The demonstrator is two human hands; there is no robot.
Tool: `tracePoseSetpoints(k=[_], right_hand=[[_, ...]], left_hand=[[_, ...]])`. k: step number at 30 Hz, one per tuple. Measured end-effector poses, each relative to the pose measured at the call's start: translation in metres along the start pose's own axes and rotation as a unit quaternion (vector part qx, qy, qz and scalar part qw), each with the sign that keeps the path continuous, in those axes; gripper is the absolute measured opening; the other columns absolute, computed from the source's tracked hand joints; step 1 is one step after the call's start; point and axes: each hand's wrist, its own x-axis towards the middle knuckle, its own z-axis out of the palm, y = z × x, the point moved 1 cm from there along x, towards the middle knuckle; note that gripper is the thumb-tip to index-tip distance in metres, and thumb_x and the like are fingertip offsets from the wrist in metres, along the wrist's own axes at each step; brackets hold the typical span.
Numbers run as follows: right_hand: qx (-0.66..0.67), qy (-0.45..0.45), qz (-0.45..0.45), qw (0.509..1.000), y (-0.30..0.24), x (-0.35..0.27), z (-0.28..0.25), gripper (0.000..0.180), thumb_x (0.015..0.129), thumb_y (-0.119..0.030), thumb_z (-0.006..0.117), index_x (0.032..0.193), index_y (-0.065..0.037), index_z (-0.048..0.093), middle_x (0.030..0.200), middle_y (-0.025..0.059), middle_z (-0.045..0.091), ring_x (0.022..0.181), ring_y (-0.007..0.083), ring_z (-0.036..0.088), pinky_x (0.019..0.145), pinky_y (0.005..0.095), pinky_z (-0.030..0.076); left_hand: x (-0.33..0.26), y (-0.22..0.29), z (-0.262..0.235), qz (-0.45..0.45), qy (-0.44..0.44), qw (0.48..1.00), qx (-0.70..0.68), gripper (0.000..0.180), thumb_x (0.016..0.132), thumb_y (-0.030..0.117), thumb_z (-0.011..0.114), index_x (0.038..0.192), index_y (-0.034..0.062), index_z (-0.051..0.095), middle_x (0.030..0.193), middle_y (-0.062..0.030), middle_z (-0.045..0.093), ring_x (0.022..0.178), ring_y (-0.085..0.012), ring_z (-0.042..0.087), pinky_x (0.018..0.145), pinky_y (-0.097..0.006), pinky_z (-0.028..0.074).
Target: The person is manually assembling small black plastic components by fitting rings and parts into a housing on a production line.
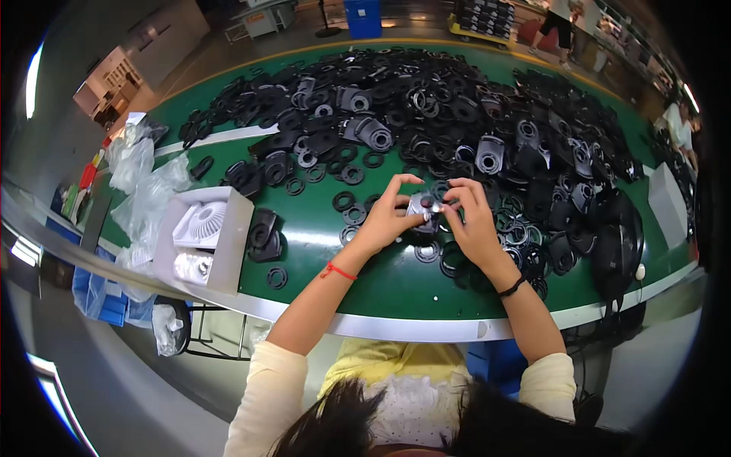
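Between my hands, over the front middle of the green table (312, 263), is a small dark plastic part (423, 228) with a shiny grey upper face. My left hand (384, 219) curves around its left side, thumb against it and forefinger arched behind. From the right, my right hand (474, 228) closes thumb and fingertips at its top, beside a small pale spot. Whatever those fingertips pinch is too small to name. Loose black rings (352, 215) lie left of the part, and more rings (518, 232) lie close to my right hand.
A big heap of black rings and plate-shaped parts (434, 99) covers the far table. At left stand a white box (232, 251) with white fan-like parts and clear plastic bags (141, 183). A black bag-like object (615, 247) lies at right. People move in the background.
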Motion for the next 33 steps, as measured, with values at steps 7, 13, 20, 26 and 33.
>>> tracePoseSetpoints(k=[7,13,20,26,33], right_hand=[[-0.003,0.012,0.018,1.0,-0.012,-0.001,-0.008,0.017,0.085,0.002,0.06,0.101,0.001,0.054,0.114,0.0162,0.054,0.084,0.0219,0.061,0.074,0.0297,0.05],[0.028,-0.036,0.011,0.999,-0.029,-0.012,0.007,0.017,0.083,-0.004,0.064,0.098,-0.003,0.056,0.11,0.0171,0.055,0.099,0.0313,0.058,0.076,0.0356,0.052],[-0.056,-0.043,-0.083,0.994,-0.023,-0.006,0.002,0.027,0.077,-0.007,0.071,0.1,-0.004,0.058,0.115,0.0108,0.058,0.104,0.0328,0.056,0.089,0.0392,0.046],[-0.164,-0.113,0.014,0.98,-0.008,-0.006,-0.012,0.026,0.077,-0.012,0.071,0.096,-0.001,0.057,0.101,0.0119,0.052,0.095,0.0306,0.051,0.081,0.0382,0.044],[-0.238,-0.154,-0.07,0.956,-0.006,-0.013,-0.007,0.015,0.08,-0.01,0.067,0.087,-0.003,0.056,0.102,0.0119,0.05,0.095,0.03,0.049,0.08,0.0373,0.044]], left_hand=[[-0.016,0.003,0.004,-0.107,0.051,0.943,-0.31,0.047,0.089,0.007,0.047,0.135,0.0116,0.041,0.114,-0.0064,0.058,0.099,-0.0155,0.056,0.085,-0.033,0.045],[-0.02,-0.004,0.009,-0.085,-0.047,0.934,-0.344,0.044,0.1,0.036,0.044,0.136,0.0119,0.045,0.113,-0.0011,0.058,0.097,-0.0103,0.054,0.081,-0.027,0.045],[-0.023,-0.003,0.016,-0.09,-0.011,0.974,-0.207,0.034,0.098,0.028,0.053,0.121,0.0039,0.055,0.102,0.0018,0.059,0.087,-0.0067,0.056,0.078,-0.023,0.046],[-0.013,-0.01,0.0,-0.017,0.085,0.973,-0.215,0.029,0.096,0.015,0.051,0.121,-0.0003,0.05,0.109,-0.0107,0.064,0.095,-0.016,0.064,0.083,-0.029,0.053],[-0.01,-0.011,-0.001,-0.037,0.106,0.964,-0.24,0.021,0.098,0.016,0.047,0.113,0.0014,0.054,0.103,-0.008,0.065,0.088,-0.0129,0.064,0.078,-0.026,0.051]])
